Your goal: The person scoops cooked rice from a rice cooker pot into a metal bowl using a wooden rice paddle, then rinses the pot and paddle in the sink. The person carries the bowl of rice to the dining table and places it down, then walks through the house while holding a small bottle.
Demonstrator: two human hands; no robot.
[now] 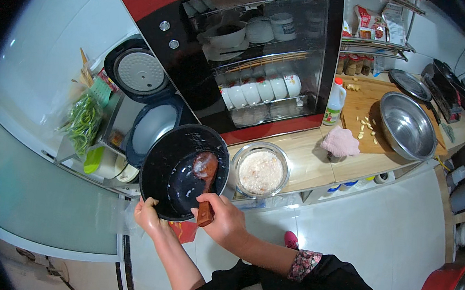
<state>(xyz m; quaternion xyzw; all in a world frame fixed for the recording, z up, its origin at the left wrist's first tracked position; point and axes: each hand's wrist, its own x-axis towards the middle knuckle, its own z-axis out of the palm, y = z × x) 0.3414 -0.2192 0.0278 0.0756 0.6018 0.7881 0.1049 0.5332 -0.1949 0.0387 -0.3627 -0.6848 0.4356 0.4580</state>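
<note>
My left hand (149, 217) grips the rim of a dark rice cooker inner pot (169, 181), tilted so its inside faces me. Bits of white rice cling to the pot's wall and bottom. In my right hand (224, 222) is the handle of a brown wooden rice paddle (206, 170), its rice-smeared head inside the pot. Just right of the pot, a steel bowl (284, 180) of cooked rice (259, 171) stands on the counter. Behind the pot is the rice cooker (153, 126), lid (140, 71) raised.
A red-and-black dish cabinet (178, 92) stands behind the counter (303, 161). To the right are a pink cloth (340, 141), a white bottle (335, 100), and a cutting board (356, 102) with garlic cloves (366, 125) and a metal basin (406, 125). Bagged green vegetables (82, 120) sit left.
</note>
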